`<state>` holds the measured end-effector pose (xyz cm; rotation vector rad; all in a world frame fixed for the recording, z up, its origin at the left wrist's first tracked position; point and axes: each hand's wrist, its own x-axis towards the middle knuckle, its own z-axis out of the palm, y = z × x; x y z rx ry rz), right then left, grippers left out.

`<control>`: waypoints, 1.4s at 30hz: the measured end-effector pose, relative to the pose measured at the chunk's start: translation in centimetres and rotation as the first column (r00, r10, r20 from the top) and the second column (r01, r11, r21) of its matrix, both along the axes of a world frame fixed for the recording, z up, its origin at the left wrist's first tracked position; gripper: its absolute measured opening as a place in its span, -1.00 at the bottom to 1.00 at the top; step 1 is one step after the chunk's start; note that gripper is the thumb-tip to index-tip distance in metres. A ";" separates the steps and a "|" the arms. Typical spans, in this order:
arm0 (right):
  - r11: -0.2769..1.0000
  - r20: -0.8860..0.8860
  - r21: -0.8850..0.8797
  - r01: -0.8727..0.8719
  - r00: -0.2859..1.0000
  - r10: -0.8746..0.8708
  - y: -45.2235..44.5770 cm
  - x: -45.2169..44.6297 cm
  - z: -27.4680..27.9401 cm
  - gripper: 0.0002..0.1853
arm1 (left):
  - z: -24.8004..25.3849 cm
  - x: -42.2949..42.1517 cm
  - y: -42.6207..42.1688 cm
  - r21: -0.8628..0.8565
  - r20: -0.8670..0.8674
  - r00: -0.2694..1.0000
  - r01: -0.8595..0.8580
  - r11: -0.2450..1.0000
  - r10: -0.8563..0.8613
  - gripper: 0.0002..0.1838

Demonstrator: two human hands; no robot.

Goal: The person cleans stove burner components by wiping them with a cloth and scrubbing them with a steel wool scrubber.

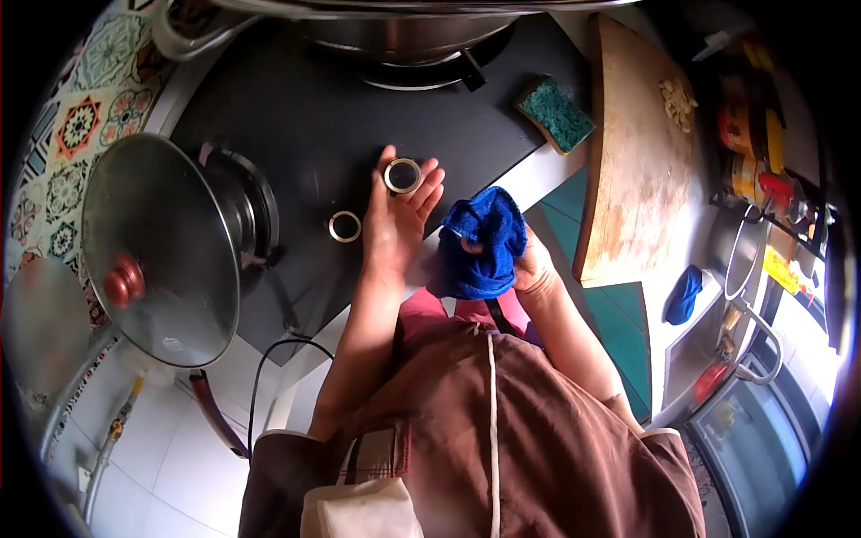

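Observation:
My left hand (400,220) is turned palm up over the dark stovetop (314,125). Between its thumb and fingers sits a small round knob (403,176) with a pale gold rim and a dark centre. A similar gold-rimmed round piece (344,227) is on the stovetop, left of that hand. Bunched up in my right hand (535,264) is a blue cloth (484,247), held in front of my body. The cloth hides most of the right fingers. One fingertip pokes through its folds.
A glass-lidded pan (161,251) stands on the left burner, a large metal pot (408,40) on the far one. The green scouring sponge (558,114) lies by the stovetop's right edge, near a wooden cutting board (632,170) with pale chopped pieces (677,103). Another blue cloth (684,294) lies farther right.

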<state>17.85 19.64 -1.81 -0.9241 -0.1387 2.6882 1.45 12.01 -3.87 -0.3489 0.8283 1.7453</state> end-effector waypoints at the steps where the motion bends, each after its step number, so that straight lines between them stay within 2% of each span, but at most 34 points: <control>1: 0.994 -0.152 -0.112 -0.005 0.988 -0.012 0.0 0.1 -0.2 -0.66 | 0.2 0.1 -0.2 -0.010 -0.022 1.000 -0.002 1.000 0.002 -0.51; 3: 0.948 -0.436 -0.311 -0.063 0.896 -0.083 0.1 -0.2 0.1 -0.63 | 1.0 0.5 -0.7 -0.026 -0.062 0.998 -0.002 1.000 0.000 -0.47; 4: 0.957 -0.406 -0.279 -0.081 0.913 -0.041 0.3 -0.2 0.5 -0.59 | 1.5 0.4 -1.3 -0.048 -0.016 0.999 0.031 0.998 -0.032 -0.45; 5: 0.957 -0.395 -0.279 -0.078 0.918 -0.041 0.4 -0.2 0.6 -0.59 | 1.8 0.5 -2.0 -0.098 -0.089 0.995 0.044 0.994 -0.053 -0.45; 7: 0.955 -0.374 -0.285 -0.084 0.927 -0.030 0.7 -0.8 1.2 -0.60 | 3.8 1.1 -3.1 -0.307 -0.322 0.933 0.061 0.950 -0.164 -0.51; 8: 0.960 -0.414 -0.259 -0.102 0.910 -0.015 1.1 -1.3 2.4 -0.61 | 4.9 1.2 -3.3 -0.327 -0.415 0.888 0.059 0.943 -0.200 -0.55; 10: 0.967 -0.313 -0.246 -0.066 0.950 -0.015 1.1 -1.3 2.1 -0.62 | 6.7 1.5 -3.3 -0.366 -0.580 0.770 0.045 0.929 -0.266 -0.62; 14: 0.978 -0.224 -0.192 -0.081 0.974 0.037 1.4 -1.2 2.6 -0.64 | 7.2 1.7 -3.4 -0.343 -0.582 0.738 0.156 0.926 -0.340 -0.73; 15: 0.980 -0.204 -0.179 -0.084 0.978 0.046 1.4 -1.1 2.7 -0.64 | 7.8 2.1 -3.1 -0.334 -0.616 0.695 0.197 0.922 -0.372 -0.75; 17: 0.991 -0.074 -0.072 -0.113 0.991 0.108 1.3 -0.7 2.3 -0.60 | 8.7 2.8 -2.0 -0.251 -0.552 0.742 0.288 0.924 -0.381 -0.77; 19: 0.993 -0.001 0.023 -0.116 0.993 0.116 1.2 -0.5 2.1 -0.55 | 7.8 3.6 -2.2 -0.266 -0.499 0.794 0.243 0.933 -0.349 -0.78; 20: 0.984 0.061 0.054 -0.172 0.984 0.169 1.6 -0.4 2.7 -0.58 | 6.9 3.9 -2.3 -0.258 -0.511 0.800 0.206 0.944 -0.314 -0.80; 21: 0.965 0.113 0.095 -0.244 0.966 0.233 1.8 -0.2 2.8 -0.60 | 4.7 4.9 -2.1 -0.215 -0.735 0.658 0.003 0.977 -0.164 -0.81; 23: 0.966 0.178 0.093 -0.240 0.959 0.221 2.4 0.3 3.9 -0.63 | 4.7 4.6 -1.7 -0.157 -0.888 0.440 -0.020 0.987 -0.133 -0.82; 24: 0.970 0.204 0.117 -0.213 0.961 0.186 2.4 1.0 3.5 -0.65 | 6.4 4.8 -1.4 -0.110 -0.736 0.673 -0.006 0.994 -0.077 -0.83; 25: 0.973 0.232 0.142 -0.184 0.961 0.148 2.4 1.8 2.9 -0.67 | 6.9 4.7 -1.2 -0.139 -0.772 0.619 0.052 0.989 -0.141 -0.83; 26: 0.976 0.221 0.151 -0.157 0.968 0.121 2.4 2.8 2.5 -0.71 | 8.1 4.6 -1.3 -0.209 -0.832 0.491 0.153 0.966 -0.258 -0.81; 27: 0.963 0.327 0.206 -0.172 0.940 0.098 2.1 3.0 2.6 -0.72 | 8.0 4.4 -0.7 -0.100 -0.980 0.155 0.161 0.982 -0.126 -0.76; 28: 0.971 0.318 0.185 -0.151 0.944 0.086 1.8 3.3 2.8 -0.72 | 7.8 4.5 -0.2 -0.002 -1.000 0.008 0.184 0.983 -0.004 -0.70; 29: 0.979 0.308 0.162 -0.128 0.949 0.073 1.6 3.6 2.8 -0.72 | 7.8 4.9 -0.3 -0.042 -0.992 -0.125 0.237 0.970 -0.013 -0.73; 30: 0.985 0.317 0.086 -0.149 0.942 0.114 1.6 3.8 2.6 -0.68 | 7.6 5.4 -0.4 -0.109 -0.972 -0.229 0.264 0.958 -0.048 -0.75; 31: 0.987 0.170 0.080 -0.137 0.978 0.122 1.3 3.8 2.4 -0.64 | 7.3 5.9 -0.7 -0.178 -0.940 -0.332 0.285 0.942 -0.077 -0.77; 32: 0.996 0.156 0.012 -0.083 0.984 0.081 0.8 4.0 2.7 -0.61 | 6.8 6.0 -1.1 -0.244 -0.930 -0.345 0.331 0.912 -0.124 -0.77; 33: 0.998 0.144 -0.057 -0.029 0.989 0.037 0.2 3.7 3.6 -0.56 | 6.5 6.0 -1.2 -0.230 -0.925 -0.359 0.274 0.934 -0.122 -0.77; 34: 0.995 0.145 0.058 -0.082 0.987 0.073 -0.2 4.0 3.6 -0.48 | 6.3 5.7 -1.7 -0.222 -0.935 -0.340 0.336 0.915 -0.102 -0.76; 35: 0.981 0.117 0.143 -0.133 0.986 0.117 -0.3 3.6 4.0 -0.48 | 6.2 5.0 -2.4 -0.213 -0.944 -0.320 0.399 0.892 -0.082 -0.76; 36: 0.967 0.160 0.194 -0.167 0.978 0.136 -0.5 3.5 3.7 -0.51 | 6.0 4.6 -3.0 -0.207 -0.965 -0.246 0.491 0.846 -0.093 -0.76; 37: 0.948 0.203 0.246 -0.201 0.967 0.153 -0.6 3.5 3.2 -0.54 | 6.2 4.1 -3.9 -0.149 -0.988 -0.061 0.554 0.819 -0.139 -0.77; 39: 0.959 0.308 0.190 -0.208 0.941 0.143 -0.7 3.2 3.3 -0.66 | 6.6 2.5 -5.3 -0.201 -0.964 0.061 0.461 0.864 -0.257 -0.76; 40: 0.948 0.325 0.213 -0.238 0.932 0.161 -0.4 2.8 3.6 -0.68 | 6.1 1.7 -5.6 -0.229 -0.866 0.346 0.367 0.902 -0.360 -0.71; 41: 0.935 0.344 0.227 -0.272 0.921 0.184 -0.3 2.5 3.6 -0.71 | 5.6 1.2 -5.7 -0.293 -0.684 0.608 0.277 0.915 -0.404 -0.65; 42: 0.924 0.363 0.257 -0.283 0.914 0.179 -0.3 2.2 3.4 -0.73 | 5.0 0.6 -5.3 -0.298 -0.692 0.637 0.177 0.938 -0.340 -0.60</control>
